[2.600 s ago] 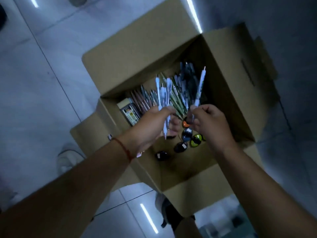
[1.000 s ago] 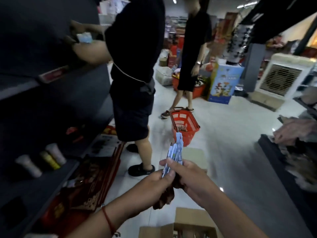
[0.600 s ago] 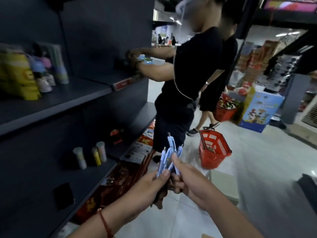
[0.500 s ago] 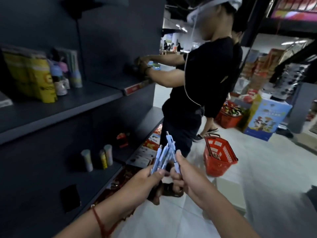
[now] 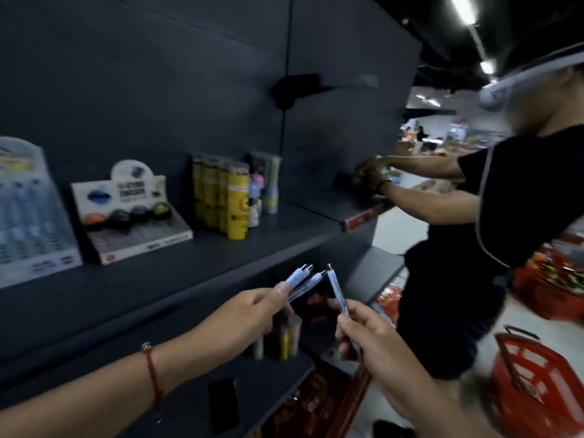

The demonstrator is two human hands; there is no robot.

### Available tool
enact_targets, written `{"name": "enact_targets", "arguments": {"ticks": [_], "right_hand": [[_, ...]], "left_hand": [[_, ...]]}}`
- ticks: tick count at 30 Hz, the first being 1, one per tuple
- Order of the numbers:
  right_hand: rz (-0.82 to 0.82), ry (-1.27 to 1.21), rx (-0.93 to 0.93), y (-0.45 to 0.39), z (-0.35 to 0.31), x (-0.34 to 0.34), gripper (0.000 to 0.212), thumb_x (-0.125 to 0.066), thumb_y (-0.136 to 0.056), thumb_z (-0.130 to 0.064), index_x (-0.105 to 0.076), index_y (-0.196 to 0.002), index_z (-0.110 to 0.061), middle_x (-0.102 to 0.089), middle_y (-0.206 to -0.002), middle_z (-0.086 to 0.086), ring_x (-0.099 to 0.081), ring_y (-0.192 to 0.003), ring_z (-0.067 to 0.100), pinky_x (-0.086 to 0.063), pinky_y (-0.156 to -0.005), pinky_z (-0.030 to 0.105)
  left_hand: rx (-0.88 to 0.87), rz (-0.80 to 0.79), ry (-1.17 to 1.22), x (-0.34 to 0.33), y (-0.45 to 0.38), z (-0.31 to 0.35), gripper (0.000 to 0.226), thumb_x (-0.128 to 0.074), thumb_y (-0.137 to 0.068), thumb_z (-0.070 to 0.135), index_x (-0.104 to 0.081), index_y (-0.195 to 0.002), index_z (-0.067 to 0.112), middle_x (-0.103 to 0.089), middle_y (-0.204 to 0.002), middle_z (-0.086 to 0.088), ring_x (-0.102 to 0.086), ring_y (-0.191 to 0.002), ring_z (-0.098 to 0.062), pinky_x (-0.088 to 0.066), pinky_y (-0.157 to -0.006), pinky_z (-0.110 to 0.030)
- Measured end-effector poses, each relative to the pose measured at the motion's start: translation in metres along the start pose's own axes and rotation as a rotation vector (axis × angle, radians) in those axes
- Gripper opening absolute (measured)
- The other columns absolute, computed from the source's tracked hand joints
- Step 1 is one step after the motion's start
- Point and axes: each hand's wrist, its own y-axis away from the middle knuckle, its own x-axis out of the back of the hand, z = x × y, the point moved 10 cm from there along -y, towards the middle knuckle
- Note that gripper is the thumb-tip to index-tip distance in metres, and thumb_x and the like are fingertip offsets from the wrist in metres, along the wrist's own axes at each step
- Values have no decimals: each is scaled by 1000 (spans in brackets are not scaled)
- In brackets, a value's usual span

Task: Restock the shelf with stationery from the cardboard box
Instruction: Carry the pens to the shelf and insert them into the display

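At lower centre the left hand (image 5: 249, 314) pinches 3 pens (image 5: 305, 279), the right hand (image 5: 363, 333) grips 1 pen (image 5: 337, 290); tips point up toward the shelf (image 5: 221, 263) just above-left, nearer the left hand.

A dark back panel (image 5: 158, 74) is rising behind everything. Ceiling strip lights (image 5: 463, 9) are glowing above, and a pale floor (image 5: 398, 229) is showing at right.

pens (image 5: 303, 281): lower ends hidden in hands | red basket (image 5: 534, 384): blurred, edge-cropped
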Motion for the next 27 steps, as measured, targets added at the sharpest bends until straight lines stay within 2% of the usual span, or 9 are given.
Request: {"name": "enact_targets", "arguments": {"ticks": [5, 10, 12, 16, 18, 21, 23, 25, 27], "right_hand": [[-146, 7, 39, -58, -15, -68, 23, -54, -98, -8, -70, -104, -22, -52, -69, -4, -51, -64, 13, -48, -60, 20], [-417, 65, 65, -113, -21, -138, 20, -60, -93, -5, -71, -94, -22, -59, -70, -7, -59, -66, 11, -49, -61, 21], [-547, 87, 95, -128, -23, -167, 21, -62, -92, -7, -71, -91, -25, -56, -66, -8, -55, -62, 10, -46, -58, 21], [-669, 16, 80, -161, -20, -218, 22, -65, -92, -11, -76, -93, -30, -51, -59, -7, -49, -53, 7, -41, -52, 22], [-662, -29, 42, -175, -19, -244, 16, -63, -93, -21, -78, -90, -27, -53, -59, -5, -49, -52, 7, -40, -54, 25], [-767, -42, 59, -179, -30, -296, 20, -60, -94, -35, -72, -82, -24, -54, -64, -3, -51, -57, 8, -41, -63, 31], [-866, -81, 116, -172, -50, -334, 18, -59, -96, -32, -72, -84, -27, -55, -66, -3, -53, -63, 8, -44, -66, 29], [-917, -145, 167, -169, -67, -366, 14, -59, -97, -27, -73, -98, -27, -62, -73, -3, -59, -71, 10, -47, -68, 25], [-932, -187, 170, -170, -77, -392, 17, -58, -97, -24, -69, -111, -24, -69, -79, -4, -64, -72, 5, -48, -63, 19]], "left_hand": [[-5, 110, -134, 69, 1, -21, 29, -43, -103, 35, -45, -89, 9, -41, -71, 1, -35, -51, -5, -34, -49, -22], [103, 239, -346, 140, 11, -54, 18, -46, -101, 37, -51, -89, 25, -54, -73, 7, -48, -60, -5, -44, -59, -28], [152, 347, -431, 176, 29, -63, 13, -48, -100, 43, -54, -94, 33, -58, -74, 10, -51, -62, -5, -45, -61, -31], [328, 707, -482, 235, 109, -89, 17, -52, -96, 49, -47, -110, 55, -67, -108, 17, -63, -100, -3, -48, -89, -30], [393, 904, -534, 255, 151, -96, 13, -54, -93, 52, -55, -106, 50, -69, -95, 18, -65, -90, -2, -50, -85, -35], [527, 987, -726, 271, 164, -89, 5, -54, -96, 43, -52, -92, 43, -61, -68, 16, -57, -61, 1, -46, -61, -25], [570, 1049, -783, 283, 158, -82, 2, -54, -97, 41, -56, -99, 41, -68, -81, 9, -66, -78, -15, -46, -66, -32], [573, 1053, -846, 287, 152, -75, 39, -44, -93, 57, -57, -117, 29, -71, -99, -7, -66, -96, -32, -49, -72, -37], [551, 1050, -839, 286, 152, -79, 50, -40, -92, 63, -54, -120, 24, -71, -102, -9, -65, -97, -32, -51, -74, -41]]}}
